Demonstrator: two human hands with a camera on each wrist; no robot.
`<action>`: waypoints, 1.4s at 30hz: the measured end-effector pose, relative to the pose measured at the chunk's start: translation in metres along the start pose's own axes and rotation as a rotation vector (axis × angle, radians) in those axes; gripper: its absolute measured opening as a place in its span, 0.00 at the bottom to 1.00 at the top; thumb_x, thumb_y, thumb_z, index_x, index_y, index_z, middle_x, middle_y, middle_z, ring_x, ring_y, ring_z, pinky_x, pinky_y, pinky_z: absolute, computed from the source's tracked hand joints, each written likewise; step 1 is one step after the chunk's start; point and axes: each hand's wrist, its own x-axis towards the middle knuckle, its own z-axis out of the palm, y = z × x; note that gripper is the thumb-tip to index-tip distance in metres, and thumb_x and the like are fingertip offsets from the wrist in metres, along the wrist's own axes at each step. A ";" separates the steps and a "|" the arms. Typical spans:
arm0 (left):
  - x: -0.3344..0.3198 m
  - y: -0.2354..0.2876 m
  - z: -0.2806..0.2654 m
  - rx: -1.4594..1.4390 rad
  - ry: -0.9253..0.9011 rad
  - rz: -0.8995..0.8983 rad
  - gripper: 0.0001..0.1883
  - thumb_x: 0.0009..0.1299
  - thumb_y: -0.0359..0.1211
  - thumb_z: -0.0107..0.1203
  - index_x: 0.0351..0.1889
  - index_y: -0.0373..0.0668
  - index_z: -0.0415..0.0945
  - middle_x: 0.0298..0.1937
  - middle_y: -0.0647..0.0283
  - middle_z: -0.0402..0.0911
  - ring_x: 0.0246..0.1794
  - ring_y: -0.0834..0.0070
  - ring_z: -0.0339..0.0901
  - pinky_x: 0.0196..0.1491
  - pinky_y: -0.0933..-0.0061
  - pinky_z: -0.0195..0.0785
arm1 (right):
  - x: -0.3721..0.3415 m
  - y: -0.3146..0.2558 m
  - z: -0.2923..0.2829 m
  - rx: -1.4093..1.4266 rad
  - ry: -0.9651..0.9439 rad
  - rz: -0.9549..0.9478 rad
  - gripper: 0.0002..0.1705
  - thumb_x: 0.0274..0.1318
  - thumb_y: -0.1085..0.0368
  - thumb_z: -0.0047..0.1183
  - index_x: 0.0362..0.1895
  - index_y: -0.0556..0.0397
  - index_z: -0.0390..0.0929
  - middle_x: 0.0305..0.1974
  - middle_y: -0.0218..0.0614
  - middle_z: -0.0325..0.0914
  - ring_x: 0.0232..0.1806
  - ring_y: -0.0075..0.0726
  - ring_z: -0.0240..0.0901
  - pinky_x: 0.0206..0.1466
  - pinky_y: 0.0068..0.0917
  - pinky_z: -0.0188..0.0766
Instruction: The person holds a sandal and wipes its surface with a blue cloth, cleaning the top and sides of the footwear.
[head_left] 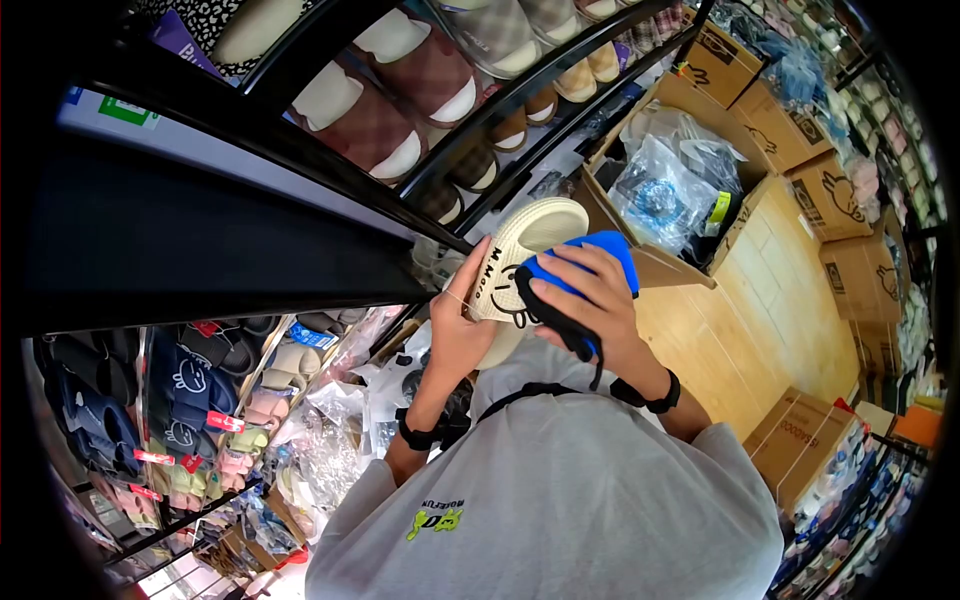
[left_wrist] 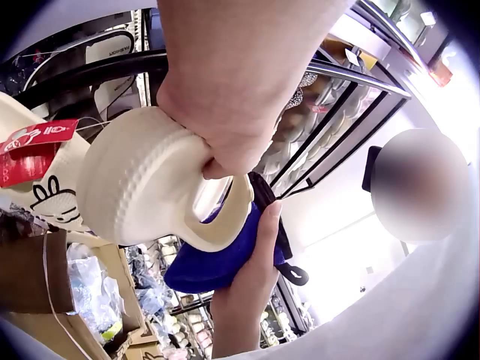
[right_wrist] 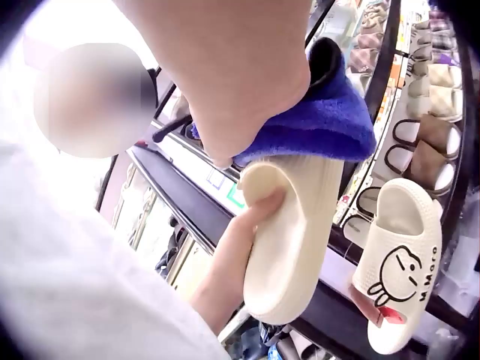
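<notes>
My left hand (head_left: 455, 325) grips a cream slipper (head_left: 505, 260) with black lettering and a cartoon face on its strap. In the right wrist view, its fingers reach inside that slipper's opening. A matching slipper (right_wrist: 403, 274) hangs beside it, and a red tag (left_wrist: 28, 154) shows on a thin string in the left wrist view. My right hand (head_left: 600, 305) holds a fuzzy blue cleaning pad (head_left: 618, 258) with a black back and a dangling black loop (left_wrist: 295, 274). The pad lies against the slipper and covers part of the cartoon face.
Racks of plaid slippers (head_left: 430, 70) rise in front, behind a black metal frame (head_left: 330, 215). An open cardboard box (head_left: 590, 190) of plastic-wrapped goods stands on the wooden floor (head_left: 770, 310). Closed cartons (head_left: 825, 195) line the right. Hanging slippers (head_left: 185, 385) fill the left.
</notes>
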 end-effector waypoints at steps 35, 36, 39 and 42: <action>0.009 0.012 -0.004 0.258 -0.185 0.099 0.55 0.55 0.10 0.48 0.89 0.41 0.59 0.76 0.39 0.74 0.78 0.44 0.73 0.80 0.57 0.63 | -0.006 -0.018 0.002 -0.004 -0.083 -0.037 0.31 0.57 0.50 0.76 0.64 0.42 0.88 0.69 0.32 0.84 0.73 0.45 0.79 0.76 0.52 0.73; 0.010 0.015 -0.004 0.231 -0.210 0.067 0.56 0.54 0.11 0.47 0.89 0.41 0.59 0.74 0.40 0.74 0.76 0.42 0.73 0.80 0.57 0.62 | -0.007 -0.018 0.003 -0.019 -0.085 -0.051 0.31 0.57 0.50 0.76 0.64 0.42 0.88 0.69 0.32 0.84 0.73 0.45 0.79 0.76 0.52 0.73; 0.009 0.015 -0.005 0.214 -0.229 0.053 0.55 0.54 0.12 0.47 0.89 0.40 0.58 0.71 0.41 0.74 0.74 0.41 0.73 0.80 0.57 0.62 | -0.004 -0.016 0.000 0.010 -0.091 -0.046 0.30 0.58 0.50 0.76 0.64 0.42 0.88 0.69 0.31 0.84 0.72 0.44 0.79 0.76 0.51 0.72; 0.007 0.011 -0.002 0.202 -0.199 0.080 0.52 0.55 0.12 0.47 0.87 0.38 0.60 0.70 0.41 0.75 0.73 0.43 0.74 0.79 0.57 0.63 | -0.005 -0.016 0.002 0.005 -0.088 -0.049 0.30 0.57 0.50 0.76 0.64 0.42 0.88 0.69 0.31 0.85 0.72 0.45 0.80 0.76 0.51 0.72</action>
